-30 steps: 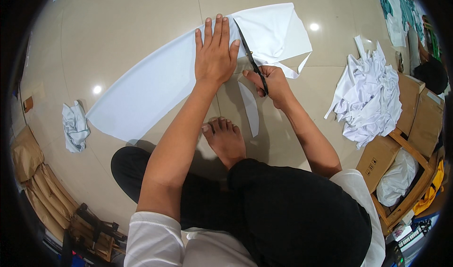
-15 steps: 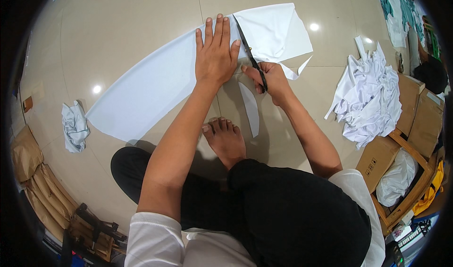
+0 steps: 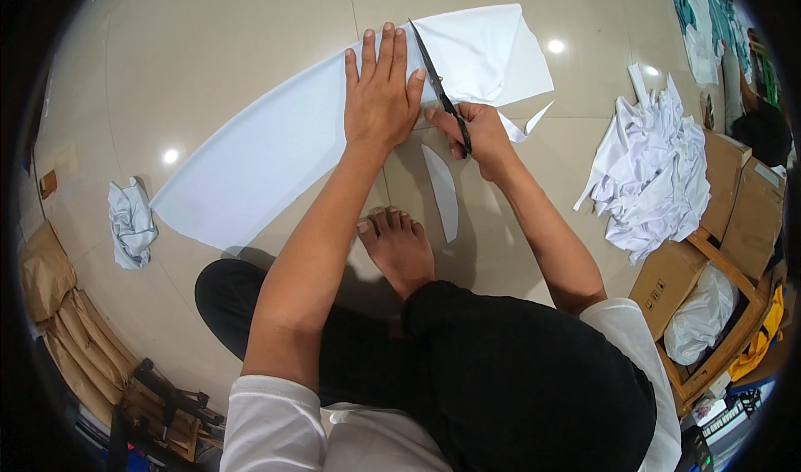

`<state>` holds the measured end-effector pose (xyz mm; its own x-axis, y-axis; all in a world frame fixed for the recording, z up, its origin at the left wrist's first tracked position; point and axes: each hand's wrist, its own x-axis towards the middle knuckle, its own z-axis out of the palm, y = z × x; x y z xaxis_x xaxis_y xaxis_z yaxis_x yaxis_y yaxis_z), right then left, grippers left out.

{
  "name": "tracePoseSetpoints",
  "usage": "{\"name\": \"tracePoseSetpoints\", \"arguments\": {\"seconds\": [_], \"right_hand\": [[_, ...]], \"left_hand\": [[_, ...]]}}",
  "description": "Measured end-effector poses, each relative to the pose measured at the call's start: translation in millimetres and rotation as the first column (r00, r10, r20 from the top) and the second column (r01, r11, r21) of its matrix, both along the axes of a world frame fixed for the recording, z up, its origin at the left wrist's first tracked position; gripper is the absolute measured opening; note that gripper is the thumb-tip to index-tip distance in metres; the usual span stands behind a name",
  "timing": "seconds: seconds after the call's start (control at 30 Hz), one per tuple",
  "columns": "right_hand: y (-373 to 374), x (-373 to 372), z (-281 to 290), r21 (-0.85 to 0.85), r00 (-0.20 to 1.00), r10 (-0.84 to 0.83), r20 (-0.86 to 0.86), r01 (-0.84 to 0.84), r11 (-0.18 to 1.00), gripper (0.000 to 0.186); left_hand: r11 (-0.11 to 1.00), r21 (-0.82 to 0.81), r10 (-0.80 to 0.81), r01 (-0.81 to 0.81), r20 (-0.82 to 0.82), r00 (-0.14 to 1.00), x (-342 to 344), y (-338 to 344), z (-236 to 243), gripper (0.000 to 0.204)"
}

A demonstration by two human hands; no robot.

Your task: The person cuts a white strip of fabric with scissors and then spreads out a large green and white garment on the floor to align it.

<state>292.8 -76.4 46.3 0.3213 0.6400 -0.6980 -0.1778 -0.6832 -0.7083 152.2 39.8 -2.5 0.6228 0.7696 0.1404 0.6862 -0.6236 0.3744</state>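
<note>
White cloth lay spread on the floor, running from lower left to upper right. The left hand pressed flat on it, fingers straight and a little apart, clamped on nothing. The right hand gripped the scissors, thumb and fingers closed around the handles; the blades slanted across the cloth just beside the left thumb, their tip at its far edge. Whether the blades were parted, I could not tell. A crosswise cut seemed to be in hand, probably near its end. The next move looked to call for a firm left palm and a clean close of the blades through that edge. A curved scrap lay near the foot, a white heap well off to the right.
</note>
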Motion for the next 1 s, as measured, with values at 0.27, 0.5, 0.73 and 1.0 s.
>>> {"name": "tracePoseSetpoints", "arguments": {"seconds": [0.27, 0.5, 0.73, 1.0], "right_hand": [[11.5, 1.5, 7.4, -0.040, 1.000, -0.014, -0.004, 0.014, 0.999, 0.041], [8.1, 4.0, -0.6, -0.029, 1.000, -0.020, -0.024, 0.019, 0.999, 0.040], [4.9, 9.1, 18.2, -0.080, 0.958, 0.066, 0.279, -0.046, 0.996, 0.041], [13.5, 42.0, -3.7, 0.246, 0.376, -0.135, 0.917, -0.264, 0.933, 0.056]], "left_hand": [[1.000, -0.002, 0.001, -0.001, 0.013, 1.000, -0.9, -0.4, -1.1, 0.065], [1.000, 0.000, 0.001, -0.001, 0.026, 1.000, 0.1, 0.0, 0.7, 0.065], [1.000, -0.010, -0.004, 0.003, -0.003, 1.000, -0.3, -1.1, -0.2, 0.066], [0.998, -0.065, -0.014, 0.014, 0.004, 1.000, -0.5, 2.5, 3.1, 0.064]]}}
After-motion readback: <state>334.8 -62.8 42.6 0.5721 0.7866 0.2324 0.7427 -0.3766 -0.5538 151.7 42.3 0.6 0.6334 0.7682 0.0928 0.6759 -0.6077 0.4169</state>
